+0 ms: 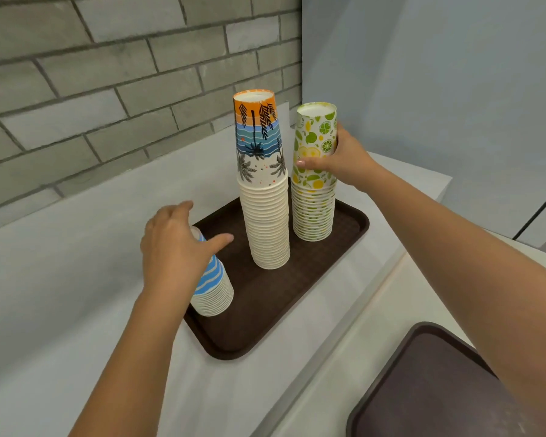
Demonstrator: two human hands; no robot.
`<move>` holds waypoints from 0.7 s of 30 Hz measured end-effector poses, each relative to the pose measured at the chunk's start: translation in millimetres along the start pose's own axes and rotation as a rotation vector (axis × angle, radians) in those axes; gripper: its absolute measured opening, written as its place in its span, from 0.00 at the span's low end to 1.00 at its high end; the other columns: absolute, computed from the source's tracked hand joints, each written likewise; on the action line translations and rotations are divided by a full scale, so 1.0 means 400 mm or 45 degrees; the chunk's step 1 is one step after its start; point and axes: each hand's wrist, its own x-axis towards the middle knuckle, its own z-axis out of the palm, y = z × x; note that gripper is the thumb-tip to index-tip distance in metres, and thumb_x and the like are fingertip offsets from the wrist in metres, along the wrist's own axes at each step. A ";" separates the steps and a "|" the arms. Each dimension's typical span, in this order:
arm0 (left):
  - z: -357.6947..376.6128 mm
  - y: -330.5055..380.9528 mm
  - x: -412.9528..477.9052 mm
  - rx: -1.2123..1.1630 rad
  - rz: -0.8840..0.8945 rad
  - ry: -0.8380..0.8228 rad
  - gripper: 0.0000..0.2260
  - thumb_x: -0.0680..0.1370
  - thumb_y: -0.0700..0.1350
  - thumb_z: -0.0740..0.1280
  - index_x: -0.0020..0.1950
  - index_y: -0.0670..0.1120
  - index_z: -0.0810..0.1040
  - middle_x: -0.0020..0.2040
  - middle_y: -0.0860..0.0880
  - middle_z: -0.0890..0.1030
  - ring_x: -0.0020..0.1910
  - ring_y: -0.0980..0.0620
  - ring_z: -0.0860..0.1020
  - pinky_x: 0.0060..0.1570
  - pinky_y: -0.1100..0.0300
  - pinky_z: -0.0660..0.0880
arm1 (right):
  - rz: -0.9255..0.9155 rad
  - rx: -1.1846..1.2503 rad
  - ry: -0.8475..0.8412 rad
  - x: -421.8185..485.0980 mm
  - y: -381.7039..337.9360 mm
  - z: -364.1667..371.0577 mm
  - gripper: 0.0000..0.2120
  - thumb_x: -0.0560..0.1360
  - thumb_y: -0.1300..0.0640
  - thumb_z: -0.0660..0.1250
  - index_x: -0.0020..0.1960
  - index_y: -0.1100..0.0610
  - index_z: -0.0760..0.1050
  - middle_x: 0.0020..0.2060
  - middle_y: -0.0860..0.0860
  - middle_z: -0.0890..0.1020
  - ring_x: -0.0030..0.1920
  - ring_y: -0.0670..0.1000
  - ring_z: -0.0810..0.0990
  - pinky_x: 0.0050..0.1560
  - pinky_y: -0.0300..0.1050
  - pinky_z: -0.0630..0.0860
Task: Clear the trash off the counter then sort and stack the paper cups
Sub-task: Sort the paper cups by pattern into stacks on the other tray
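Note:
Three upside-down stacks of paper cups stand on a dark brown tray point(297, 298). The palm-tree stack point(264, 184) is tallest, in the middle. To its right stands the lime-and-lemon stack point(314, 171); my right hand point(338, 159) grips its top cup from the right side, thumb across the front. At the tray's near left corner is the short blue-striped stack point(213, 288); my left hand point(174, 247) rests over its top with fingers curved around it and covers most of the top cup.
The tray lies on a white counter point(76, 279) below a grey brick wall point(92, 89). A second brown tray point(438, 389) sits at the bottom right on a lower white surface. The counter's right end point(438, 181) drops off past the lime-and-lemon cups.

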 end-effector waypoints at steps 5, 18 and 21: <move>0.029 -0.014 -0.015 -0.091 -0.007 0.023 0.23 0.70 0.49 0.76 0.63 0.44 0.77 0.59 0.42 0.77 0.57 0.42 0.76 0.54 0.53 0.71 | -0.038 0.075 0.065 -0.009 0.011 0.017 0.35 0.64 0.52 0.79 0.66 0.55 0.67 0.58 0.50 0.78 0.56 0.50 0.79 0.59 0.53 0.77; 0.053 0.008 -0.003 -0.204 -0.007 0.010 0.29 0.68 0.52 0.76 0.66 0.44 0.74 0.61 0.43 0.74 0.59 0.44 0.75 0.56 0.53 0.72 | -0.007 0.129 0.049 0.001 0.022 0.011 0.40 0.64 0.53 0.79 0.71 0.54 0.63 0.61 0.49 0.77 0.57 0.47 0.78 0.60 0.51 0.76; 0.052 0.002 -0.019 -0.242 0.004 0.041 0.33 0.67 0.56 0.76 0.68 0.47 0.71 0.63 0.44 0.71 0.63 0.45 0.71 0.57 0.51 0.73 | 0.053 0.113 0.073 -0.019 0.036 -0.001 0.53 0.63 0.45 0.78 0.77 0.54 0.49 0.71 0.52 0.69 0.68 0.50 0.70 0.66 0.52 0.71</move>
